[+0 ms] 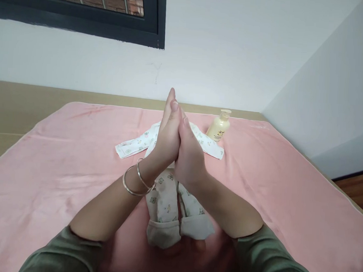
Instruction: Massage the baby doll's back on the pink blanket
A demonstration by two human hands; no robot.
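My left hand point(169, 137) and my right hand point(191, 153) are pressed palm to palm, fingers stretched out and pointing away from me. No object shows between them. Two thin metal bangles point(134, 183) circle my left wrist. Below and behind the hands, white baby clothes with a small animal print lie spread out. The sleeves of the top point(135, 144) reach out to both sides, and the trousers point(167, 201) with wide plain cuffs point toward me. My hands and forearms hide the middle of the clothes.
A pale yellow pump bottle point(219, 126) stands beyond the right sleeve. Everything rests on a pink cloth point(56, 185) over a wooden surface point(6, 107). A white wall point(225, 43) rises behind, with a dark-framed window point(84, 19) at upper left.
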